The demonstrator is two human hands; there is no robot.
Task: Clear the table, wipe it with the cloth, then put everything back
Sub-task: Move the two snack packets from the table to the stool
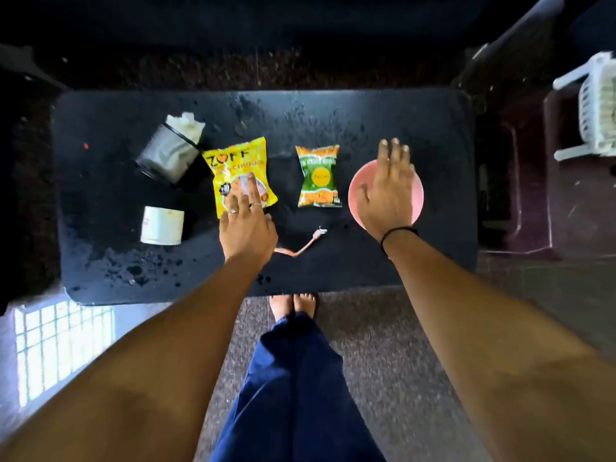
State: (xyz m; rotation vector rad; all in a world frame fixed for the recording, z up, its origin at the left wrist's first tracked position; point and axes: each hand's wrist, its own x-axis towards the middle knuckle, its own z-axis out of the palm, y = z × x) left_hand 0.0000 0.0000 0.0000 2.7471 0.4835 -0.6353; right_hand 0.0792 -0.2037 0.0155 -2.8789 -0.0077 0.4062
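Surface (100,201), dark and speckled, carries everything: my left grip (246,225) lies released, fingers flat on the yellow snack packet (238,165). My right grip (386,191), released and spread, covers the pink bowl (418,191); the green packet (318,176) lies between

Matt black table (100,195), glossy plastic snack packets (318,176), mesh holder (160,155).
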